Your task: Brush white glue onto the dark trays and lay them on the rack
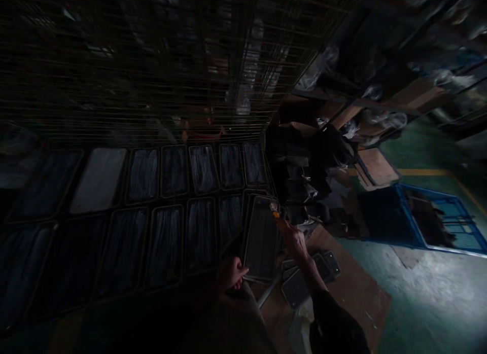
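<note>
A dark rectangular panel [262, 237] with rounded corners and a pale rim lies tilted on top of other similar panels. At its lower left corner my left hand [232, 273] is closed, pinching the edge between thumb and fingers. My right hand [293, 240] is wrapped round the orange-yellow handle of a brush [276, 212]. The brush's pale bristles are over the panel's upper right corner; whether they touch it I cannot tell. To the left, two rows of similar panels [165, 245] lie side by side, many with streaky bluish-grey faces.
Smaller grey plates [299, 288] lie on a brown board [361, 298] at the right. A wire mesh fence [171, 90] rises behind the panels. Dark stacked items [300, 176] stand at the back right, near a blue crate [418, 217] on the green floor [449, 278].
</note>
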Motion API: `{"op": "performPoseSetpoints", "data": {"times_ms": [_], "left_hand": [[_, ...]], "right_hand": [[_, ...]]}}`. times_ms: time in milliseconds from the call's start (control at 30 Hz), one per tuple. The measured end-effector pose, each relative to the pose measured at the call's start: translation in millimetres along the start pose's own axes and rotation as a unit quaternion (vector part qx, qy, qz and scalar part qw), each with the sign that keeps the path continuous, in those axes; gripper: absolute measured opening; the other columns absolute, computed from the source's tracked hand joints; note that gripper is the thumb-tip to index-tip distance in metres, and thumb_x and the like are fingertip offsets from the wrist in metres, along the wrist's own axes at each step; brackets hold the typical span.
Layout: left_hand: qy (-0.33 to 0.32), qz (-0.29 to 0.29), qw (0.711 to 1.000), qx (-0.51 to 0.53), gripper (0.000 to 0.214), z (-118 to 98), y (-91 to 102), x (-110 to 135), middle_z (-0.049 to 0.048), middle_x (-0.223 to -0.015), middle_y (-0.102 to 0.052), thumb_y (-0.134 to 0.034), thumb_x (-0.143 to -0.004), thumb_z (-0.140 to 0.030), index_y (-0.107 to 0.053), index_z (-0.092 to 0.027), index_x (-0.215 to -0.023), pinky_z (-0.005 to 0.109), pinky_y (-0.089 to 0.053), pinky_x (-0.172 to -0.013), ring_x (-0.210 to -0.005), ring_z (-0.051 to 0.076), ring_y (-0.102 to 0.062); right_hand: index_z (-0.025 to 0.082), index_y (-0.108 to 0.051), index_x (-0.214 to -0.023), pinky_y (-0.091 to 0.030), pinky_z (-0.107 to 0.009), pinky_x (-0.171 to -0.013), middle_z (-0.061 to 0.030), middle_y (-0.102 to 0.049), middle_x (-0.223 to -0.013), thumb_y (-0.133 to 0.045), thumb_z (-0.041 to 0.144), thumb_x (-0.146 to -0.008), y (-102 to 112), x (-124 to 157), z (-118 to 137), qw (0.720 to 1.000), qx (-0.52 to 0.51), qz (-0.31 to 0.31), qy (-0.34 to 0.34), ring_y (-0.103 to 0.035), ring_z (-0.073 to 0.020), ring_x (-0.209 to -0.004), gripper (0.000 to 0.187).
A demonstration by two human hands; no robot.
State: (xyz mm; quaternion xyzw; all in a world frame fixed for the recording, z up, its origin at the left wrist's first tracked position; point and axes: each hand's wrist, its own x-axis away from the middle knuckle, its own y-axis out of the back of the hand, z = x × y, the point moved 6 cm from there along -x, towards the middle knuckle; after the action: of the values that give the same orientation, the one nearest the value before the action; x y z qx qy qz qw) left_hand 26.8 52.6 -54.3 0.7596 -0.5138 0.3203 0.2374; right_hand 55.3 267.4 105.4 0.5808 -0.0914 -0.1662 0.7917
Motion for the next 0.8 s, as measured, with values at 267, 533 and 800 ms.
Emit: {"op": "performPoseSetpoints", "data": {"times_ms": [267,533,800], "left_hand": [[-0.074,-0.087,0.990,-0.078,0.017,-14.3,14.6,15.8,-0.0099,-0.050,-0.048,-0.058,-0.086,-0.027,-0.044,-0.021,-0.078,0.018,-0.029,-0.042,-0.037,0.007,-0.047],[-0.091,-0.157,0.971,-0.154,0.016,-21.4,23.5,9.6,-0.0038,-0.067,-0.058,-0.067,-0.080,-0.026,-0.053,-0.019,-0.079,0.021,-0.035,-0.059,-0.062,0.011,-0.058],[-0.090,-0.170,0.965,-0.176,0.027,-24.6,24.7,9.4,-0.0005,-0.074,-0.060,-0.074,-0.074,-0.034,-0.053,-0.019,-0.080,0.023,-0.034,-0.062,-0.070,0.015,-0.057]], "right_hand": [[0.018,-0.057,-0.125,-0.042,-0.019,-0.055,-0.0076,-0.071,-0.084,-0.034,0.015,-0.093,11.6,22.2,4.8,0.999,-0.005,0.005,-0.043,-0.066,-0.0150,-0.068,0.040],[0.020,-0.055,-0.127,-0.046,-0.020,-0.061,-0.0086,-0.069,-0.106,-0.037,0.009,-0.088,-9.0,20.1,5.1,1.000,0.011,0.023,-0.006,-0.067,-0.0156,-0.079,0.044],[0.021,-0.057,-0.123,-0.050,-0.024,-0.065,-0.0080,-0.069,-0.104,-0.037,0.021,-0.094,-10.4,38.0,5.8,0.994,-0.064,-0.029,-0.083,-0.067,-0.0175,-0.084,0.035]]}}
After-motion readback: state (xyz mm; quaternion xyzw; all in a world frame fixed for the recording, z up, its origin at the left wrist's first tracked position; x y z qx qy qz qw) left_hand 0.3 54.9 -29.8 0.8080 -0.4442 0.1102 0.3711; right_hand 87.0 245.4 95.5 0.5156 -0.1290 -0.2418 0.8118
